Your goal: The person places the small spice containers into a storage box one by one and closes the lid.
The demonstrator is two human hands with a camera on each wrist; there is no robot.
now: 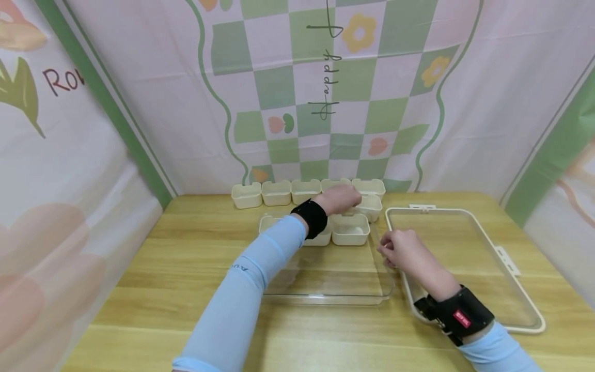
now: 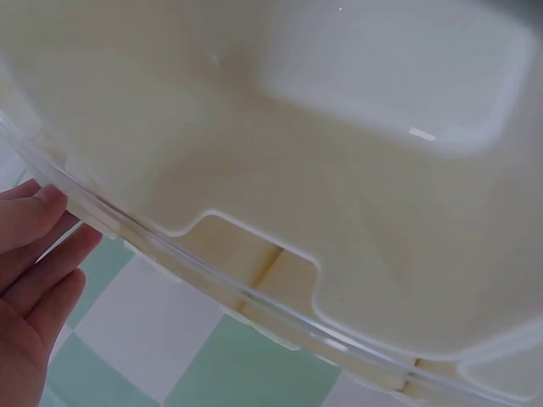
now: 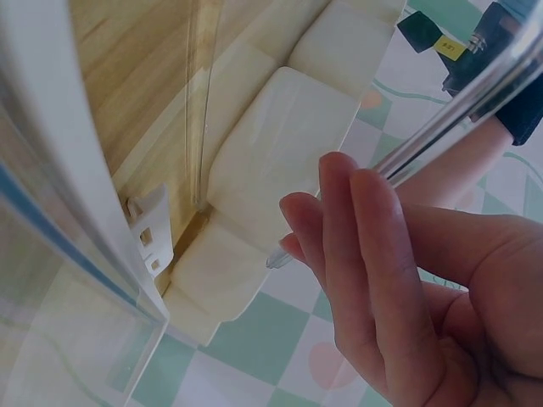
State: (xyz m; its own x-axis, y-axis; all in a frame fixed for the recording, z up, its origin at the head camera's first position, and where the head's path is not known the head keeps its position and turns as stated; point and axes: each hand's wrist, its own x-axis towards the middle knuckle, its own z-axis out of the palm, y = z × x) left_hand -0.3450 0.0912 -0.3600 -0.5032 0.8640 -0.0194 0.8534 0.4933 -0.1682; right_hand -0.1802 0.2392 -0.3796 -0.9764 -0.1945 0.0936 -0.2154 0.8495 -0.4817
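In the head view, several small cream bins [image 1: 350, 231] stand in a row at the far side of a shallow clear plastic tray [image 1: 325, 298]. My left hand [image 1: 338, 199] reaches over that row, its fingertips at the edge of another cream bin [image 1: 370, 207] at the back right. Thumb and index of this hand meet near the tray's rim in the left wrist view, the remaining fingers [image 2: 59, 297] looser; the grip itself is partly hidden. Lower right, my right hand [image 1: 404, 250] grips the tray's right rim, which passes behind the fingers [image 3: 373, 263] in the right wrist view.
Further back, a row of several cream bins [image 1: 277, 194] lines the table edge against a checkered cloth [image 1: 311, 119]. A cream-framed clear lid [image 1: 534, 318] with side clips lies on the right of the wooden table [image 1: 153, 289], partly under my right wrist.
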